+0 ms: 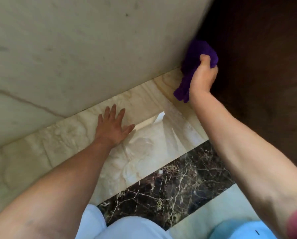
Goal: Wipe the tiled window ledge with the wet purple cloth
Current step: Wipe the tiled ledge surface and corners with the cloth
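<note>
The glossy cream marble-patterned tiled ledge runs diagonally from lower left to upper right. My right hand is shut on the bunched purple cloth at the ledge's far right end, in the corner where the pale wall meets a dark brown surface. One end of the cloth hangs down by my wrist. My left hand lies flat, palm down and fingers spread, on the middle of the ledge.
A pale beige wall rises behind the ledge. A dark brown wooden surface closes the right side. In front of the ledge runs a dark veined marble strip. My white-clad legs are at the bottom.
</note>
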Tool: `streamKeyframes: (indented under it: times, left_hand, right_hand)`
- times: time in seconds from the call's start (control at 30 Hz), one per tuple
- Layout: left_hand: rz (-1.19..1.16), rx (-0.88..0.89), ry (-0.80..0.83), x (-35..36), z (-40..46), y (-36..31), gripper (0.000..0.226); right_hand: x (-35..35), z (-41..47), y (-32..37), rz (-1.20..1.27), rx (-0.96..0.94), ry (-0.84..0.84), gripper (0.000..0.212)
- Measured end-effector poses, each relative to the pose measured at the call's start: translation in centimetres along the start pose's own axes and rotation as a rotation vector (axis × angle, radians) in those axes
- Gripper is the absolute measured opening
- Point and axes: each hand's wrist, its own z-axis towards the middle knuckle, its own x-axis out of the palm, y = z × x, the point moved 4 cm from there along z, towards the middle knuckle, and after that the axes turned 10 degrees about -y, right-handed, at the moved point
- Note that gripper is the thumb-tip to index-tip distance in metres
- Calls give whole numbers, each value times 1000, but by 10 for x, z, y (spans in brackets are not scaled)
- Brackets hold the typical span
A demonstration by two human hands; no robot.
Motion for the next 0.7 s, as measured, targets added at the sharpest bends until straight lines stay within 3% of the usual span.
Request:
streamKeyframes:
  times: [0.07, 0.13, 0.23, 0.3, 0.4, 0.47, 0.57, 0.7]
  left_hand:
    - [-34, -19, 65, 17, 5, 8, 86]
    - [-17, 16, 198, 26, -6, 12, 89]
    - [1, 67, 249, 43, -7, 28, 92]
    - [25, 108, 243, 44, -1, 36, 93]
    - [66, 162, 197, 50, -1, 45, 91]
    - [138, 120, 95, 52, -4, 55, 90]
    - [92, -84, 10, 54, -4, 72, 98]
    - [68, -86, 20, 61, -3, 80, 103]
  right_hand:
    - [24, 2, -13, -179, -397, -24, 53]
    - [45, -7, -38, -515, -692, 24, 60]
    - [78, -5, -115, -1013, -683, 294, 89]
    - [82, -3, -142, -1136, -718, 379, 103]
    - [74, 4, -137, -1039, -756, 318, 88]
    - [72, 8, -137, -1100, -814, 274, 77]
    - [80, 15, -151, -1227, -783, 256, 85]
    - [93, 12, -161, -1294, -761, 223, 92]
